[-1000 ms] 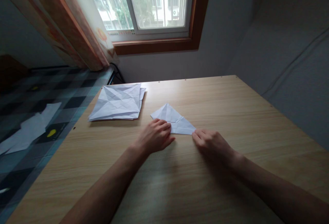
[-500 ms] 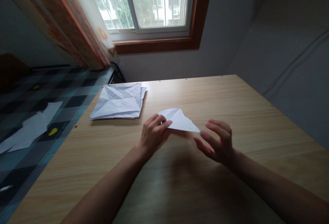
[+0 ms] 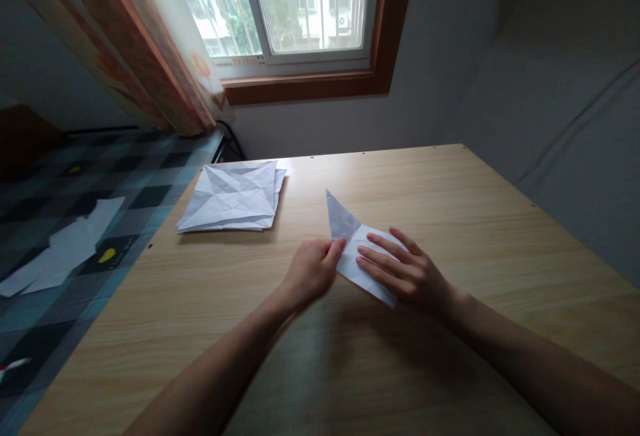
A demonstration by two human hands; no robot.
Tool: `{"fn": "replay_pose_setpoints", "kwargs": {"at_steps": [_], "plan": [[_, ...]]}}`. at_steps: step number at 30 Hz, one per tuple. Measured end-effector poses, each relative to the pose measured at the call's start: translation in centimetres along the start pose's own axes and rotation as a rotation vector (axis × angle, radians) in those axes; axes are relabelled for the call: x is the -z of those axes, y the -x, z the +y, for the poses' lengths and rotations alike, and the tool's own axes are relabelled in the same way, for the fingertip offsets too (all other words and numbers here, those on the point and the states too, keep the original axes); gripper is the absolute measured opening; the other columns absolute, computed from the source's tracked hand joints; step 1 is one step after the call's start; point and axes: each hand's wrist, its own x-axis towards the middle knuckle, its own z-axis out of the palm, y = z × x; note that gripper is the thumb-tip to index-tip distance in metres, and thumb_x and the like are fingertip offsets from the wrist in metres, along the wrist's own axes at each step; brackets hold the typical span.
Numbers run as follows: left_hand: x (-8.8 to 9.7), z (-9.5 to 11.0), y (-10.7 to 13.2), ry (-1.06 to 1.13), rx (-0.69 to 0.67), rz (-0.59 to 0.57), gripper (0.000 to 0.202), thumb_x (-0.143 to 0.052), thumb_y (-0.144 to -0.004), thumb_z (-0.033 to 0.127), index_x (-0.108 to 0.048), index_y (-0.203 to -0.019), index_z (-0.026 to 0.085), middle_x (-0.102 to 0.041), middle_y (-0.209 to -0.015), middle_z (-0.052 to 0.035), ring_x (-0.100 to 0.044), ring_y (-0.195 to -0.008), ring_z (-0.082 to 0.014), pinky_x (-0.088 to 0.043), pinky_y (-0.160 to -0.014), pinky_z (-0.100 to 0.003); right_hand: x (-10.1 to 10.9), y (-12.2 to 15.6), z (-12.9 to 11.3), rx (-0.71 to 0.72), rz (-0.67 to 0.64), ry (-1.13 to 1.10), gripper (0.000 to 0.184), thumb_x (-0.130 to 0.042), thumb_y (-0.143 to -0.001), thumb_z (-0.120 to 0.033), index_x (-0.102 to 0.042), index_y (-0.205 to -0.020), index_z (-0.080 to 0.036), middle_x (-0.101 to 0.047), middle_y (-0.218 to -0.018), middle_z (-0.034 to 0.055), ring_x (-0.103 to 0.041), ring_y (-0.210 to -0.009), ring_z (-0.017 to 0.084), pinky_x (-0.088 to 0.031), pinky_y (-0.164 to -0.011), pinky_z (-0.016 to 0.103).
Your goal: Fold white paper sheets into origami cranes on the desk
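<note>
A folded white paper triangle [image 3: 350,243] lies on the wooden table [image 3: 450,209], one point aimed away from me. My left hand [image 3: 313,273] is curled, pinching the paper's left edge between thumb and fingers. My right hand [image 3: 400,273] rests flat on the paper's right part, fingers stretched out and spread, pressing it down. Both forearms reach in from the bottom of the view.
A stack of creased white paper sheets [image 3: 233,197] lies at the table's far left. Left of the table is a checked blanket [image 3: 60,223] with loose white paper [image 3: 65,246] on it. A window [image 3: 295,6] and a curtain [image 3: 150,43] are behind; a grey wall stands at right.
The paper was lifted off the table, turned and laid down again with a point facing away. My right hand let go, opened and came down flat on it; my left kept its pinch.
</note>
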Motion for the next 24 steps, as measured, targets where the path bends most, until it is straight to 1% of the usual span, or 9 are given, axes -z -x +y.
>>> {"fn": "replay_pose_setpoints", "kwargs": {"at_steps": [3,6,8,9,11,13,15,20,24], "plan": [[0.6,-0.1,0.2,-0.559,-0.061,0.035,0.045,-0.044,-0.094,0.041,-0.062,-0.062,0.016,-0.065,-0.069,-0.0102,-0.061,-0.070,-0.0247,-0.042,-0.068,-0.036,-0.9,0.3,0.5,0.034,-0.113,-0.153,0.031,-0.048,-0.093,-0.009,-0.064,-0.120,-0.013,-0.069,-0.121,0.0109,-0.061,-0.119,0.024,-0.048,-0.105,0.045],[1.0,-0.7,0.0,-0.784,-0.108,0.182,0.036,-0.052,-0.091,0.044,-0.068,-0.084,0.013,-0.069,-0.093,-0.0169,-0.061,-0.092,-0.0329,-0.045,-0.080,-0.044,-1.4,0.7,0.8,-0.050,-0.208,-0.253,0.038,-0.045,-0.090,-0.004,-0.063,-0.122,-0.011,-0.066,-0.125,0.0134,-0.062,-0.118,0.024,-0.050,-0.103,0.044],[1.2,-1.6,-0.4,-0.818,-0.209,0.267,0.038,-0.056,-0.089,0.042,-0.065,-0.108,0.011,-0.063,-0.120,-0.0204,-0.055,-0.114,-0.0357,-0.043,-0.092,-0.047,-1.4,0.8,0.8,-0.091,-0.240,-0.309,0.043,-0.045,-0.086,-0.003,-0.061,-0.125,-0.011,-0.064,-0.129,0.0143,-0.058,-0.123,0.024,-0.048,-0.105,0.045],[1.3,-2.1,-0.7,-0.813,-0.294,0.254,0.040,-0.055,-0.090,0.039,-0.061,-0.120,0.012,-0.056,-0.134,-0.0196,-0.048,-0.125,-0.0348,-0.039,-0.100,-0.047,-1.4,0.8,0.8,-0.103,-0.246,-0.337,0.045,-0.046,-0.085,-0.003,-0.060,-0.127,-0.012,-0.063,-0.131,0.0144,-0.057,-0.125,0.025,-0.048,-0.105,0.046],[1.4,-3.0,-1.1,-0.790,-0.458,0.108,0.043,-0.046,-0.095,0.031,-0.050,-0.136,0.018,-0.043,-0.150,-0.0125,-0.036,-0.139,-0.0294,-0.030,-0.112,-0.047,-1.2,0.8,0.8,-0.123,-0.259,-0.391,0.049,-0.049,-0.082,-0.004,-0.059,-0.129,-0.013,-0.061,-0.133,0.0146,-0.055,-0.127,0.025,-0.046,-0.107,0.046],[1.4,-3.8,-1.5,-0.760,-0.497,-0.064,0.045,-0.038,-0.098,0.030,-0.044,-0.142,0.023,-0.039,-0.153,-0.0082,-0.033,-0.142,-0.0261,-0.026,-0.115,-0.047,-1.1,0.8,0.8,-0.143,-0.273,-0.441,0.052,-0.052,-0.079,-0.005,-0.058,-0.130,-0.013,-0.060,-0.135,0.0149,-0.054,-0.128,0.025,-0.044,-0.109,0.045],[1.4,-4.1,-1.6,-0.740,-0.458,-0.150,0.047,-0.036,-0.099,0.036,-0.041,-0.144,0.024,-0.038,-0.154,-0.0089,-0.033,-0.142,-0.0268,-0.026,-0.115,-0.049,-0.9,0.8,0.9,-0.163,-0.283,-0.481,0.055,-0.055,-0.076,-0.005,-0.057,-0.131,-0.013,-0.058,-0.136,0.0157,-0.053,-0.129,0.025,-0.042,-0.110,0.045],[1.6,-4.1,-1.5,-0.715,-0.415,-0.153,0.059,-0.043,-0.094,0.053,-0.039,-0.146,0.024,-0.031,-0.156,-0.0149,-0.030,-0.144,-0.0334,-0.025,-0.114,-0.054,-0.5,1.0,1.3,-0.200,-0.269,-0.524,0.050,-0.057,-0.076,-0.006,-0.059,-0.125,-0.012,-0.061,-0.132,0.0175,-0.056,-0.125,0.025,-0.046,-0.106,0.045],[1.7,-4.0,-1.5,-0.692,-0.421,-0.162,0.062,-0.046,-0.092,0.055,-0.040,-0.146,0.025,-0.033,-0.155,-0.0156,-0.031,-0.143,-0.0339,-0.025,-0.113,-0.055,-0.3,1.3,1.7,-0.259,-0.188,-0.499,0.029,-0.058,-0.082,-0.011,-0.066,-0.110,-0.015,-0.070,-0.114,0.0139,-0.065,-0.107,0.023,-0.054,-0.091,0.040]]}}
